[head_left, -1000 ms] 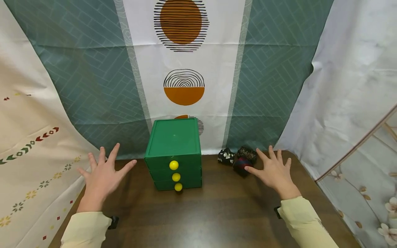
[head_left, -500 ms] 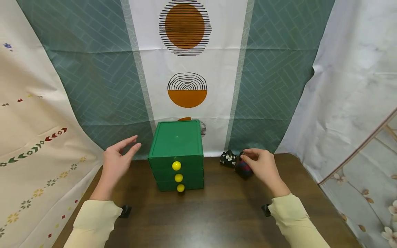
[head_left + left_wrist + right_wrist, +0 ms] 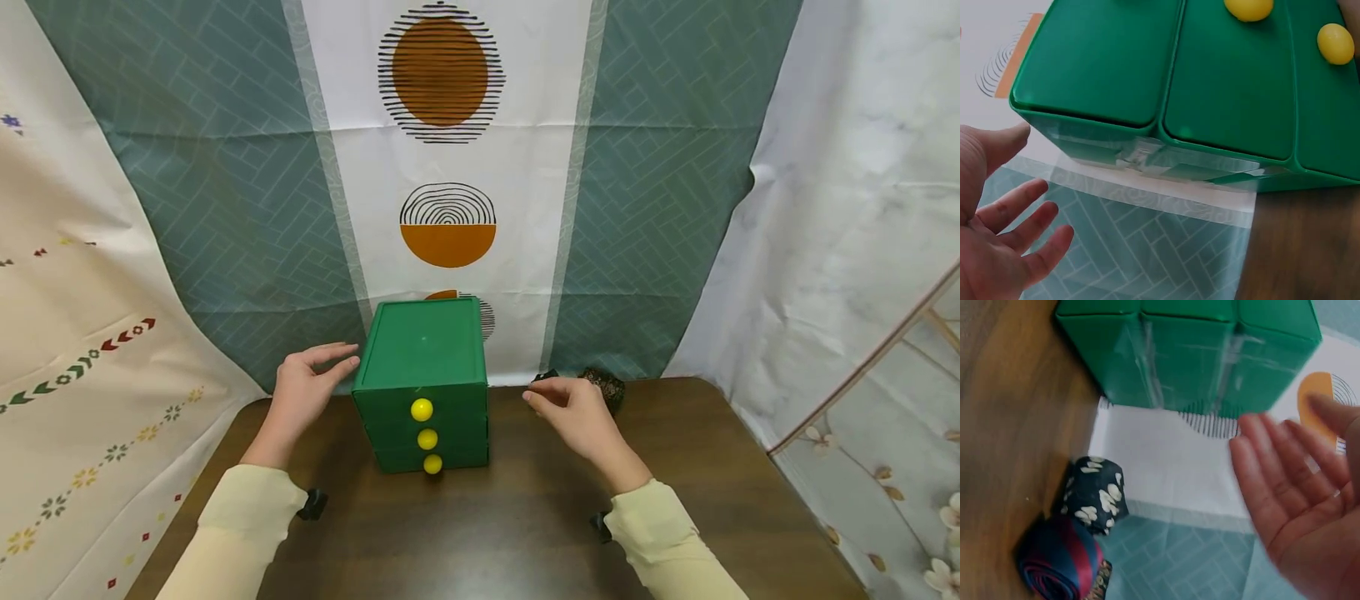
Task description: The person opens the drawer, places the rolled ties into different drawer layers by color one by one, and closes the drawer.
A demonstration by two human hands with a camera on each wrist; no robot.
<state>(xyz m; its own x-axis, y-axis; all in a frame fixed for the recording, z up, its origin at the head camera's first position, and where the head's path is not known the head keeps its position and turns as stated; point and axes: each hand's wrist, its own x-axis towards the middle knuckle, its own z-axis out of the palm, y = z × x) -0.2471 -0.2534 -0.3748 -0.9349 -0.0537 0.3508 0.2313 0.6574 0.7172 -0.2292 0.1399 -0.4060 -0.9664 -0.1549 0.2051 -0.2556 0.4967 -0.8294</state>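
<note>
A green three-drawer box [image 3: 420,342] with round yellow knobs [image 3: 422,409] stands at the back of the table, its drawers closed. My left hand [image 3: 300,396] is beside its upper left edge, fingers extended and apart from the thumb, palm turned towards the box. On the other side, my right hand [image 3: 581,417] hovers right of the box with nothing in it; its fingers are nearly straight in the right wrist view. Below that hand lie a rolled navy-and-red striped necktie [image 3: 1060,559], a black fabric roll with white flowers [image 3: 1094,494] and a dark speckled roll [image 3: 606,387].
Clear tape runs along the side of the box. A patterned cloth [image 3: 450,167] hangs right behind the table [image 3: 480,533]. Cream fabric [image 3: 90,375] hangs along the left, and white marbled fabric [image 3: 847,208] along the right.
Both hands were spread wide and have drawn their fingers closer together. The left has come right to the box's side; the right has moved left over the rolls, now hiding the striped one.
</note>
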